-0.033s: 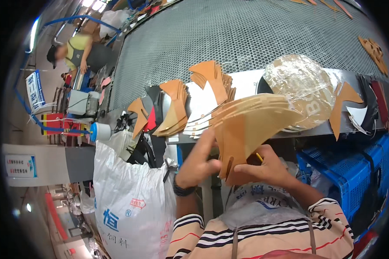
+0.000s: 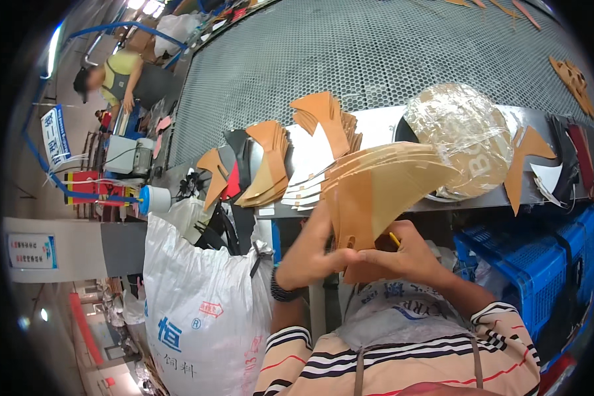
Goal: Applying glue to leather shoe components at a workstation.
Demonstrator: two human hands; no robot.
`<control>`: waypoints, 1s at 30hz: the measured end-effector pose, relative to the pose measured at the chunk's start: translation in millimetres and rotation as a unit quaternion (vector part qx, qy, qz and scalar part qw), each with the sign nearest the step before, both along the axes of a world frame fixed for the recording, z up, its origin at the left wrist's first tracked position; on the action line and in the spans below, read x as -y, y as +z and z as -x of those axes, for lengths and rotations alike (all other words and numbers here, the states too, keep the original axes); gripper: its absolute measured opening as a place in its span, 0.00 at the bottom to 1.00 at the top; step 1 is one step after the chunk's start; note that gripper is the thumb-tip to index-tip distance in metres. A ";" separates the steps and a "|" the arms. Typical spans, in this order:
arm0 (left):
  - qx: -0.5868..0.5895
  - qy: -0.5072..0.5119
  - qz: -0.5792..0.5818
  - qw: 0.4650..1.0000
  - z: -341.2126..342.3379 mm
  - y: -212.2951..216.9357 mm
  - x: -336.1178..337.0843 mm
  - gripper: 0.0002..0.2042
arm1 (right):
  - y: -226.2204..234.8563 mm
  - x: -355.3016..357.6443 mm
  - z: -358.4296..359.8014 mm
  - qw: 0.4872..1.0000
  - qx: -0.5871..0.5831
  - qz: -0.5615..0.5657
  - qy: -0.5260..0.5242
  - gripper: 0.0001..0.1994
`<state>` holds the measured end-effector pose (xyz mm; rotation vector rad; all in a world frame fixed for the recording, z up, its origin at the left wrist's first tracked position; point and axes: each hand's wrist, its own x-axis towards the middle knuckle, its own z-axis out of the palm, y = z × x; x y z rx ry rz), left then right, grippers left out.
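Note:
Both hands are closed on a fanned stack of curved tan and orange cut leather pieces (image 2: 383, 195), held in front of my body. My left hand (image 2: 313, 257) grips its lower left edge, thumb in front and fingers behind. My right hand (image 2: 406, 256) pinches the lower end, its thumb lying across the front piece. A thin yellow stick (image 2: 395, 239), perhaps a pencil, pokes out between the right fingers. The fingertips behind the stack are hidden.
A tape-wrapped round pad (image 2: 459, 142) sits on the ledge beyond. Cut-piece stacks (image 2: 267, 158) and another orange stack (image 2: 327, 122) lie left of it. A perforated grey bed (image 2: 336, 56) spreads behind. A white sack (image 2: 204, 310) stands left, a blue crate (image 2: 548, 277) right.
My left hand has shifted right and its thumb now presses on the stack's lower front, close to the right thumb. The right hand stays nearly still.

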<state>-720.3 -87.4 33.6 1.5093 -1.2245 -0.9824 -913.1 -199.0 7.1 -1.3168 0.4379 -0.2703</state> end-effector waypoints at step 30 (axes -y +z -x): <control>0.425 0.215 -0.214 0.853 -281.8 -107.1 27.7 0.29 | -35.4 -14.6 32.0 0.996 0.040 -0.083 -0.017 0.24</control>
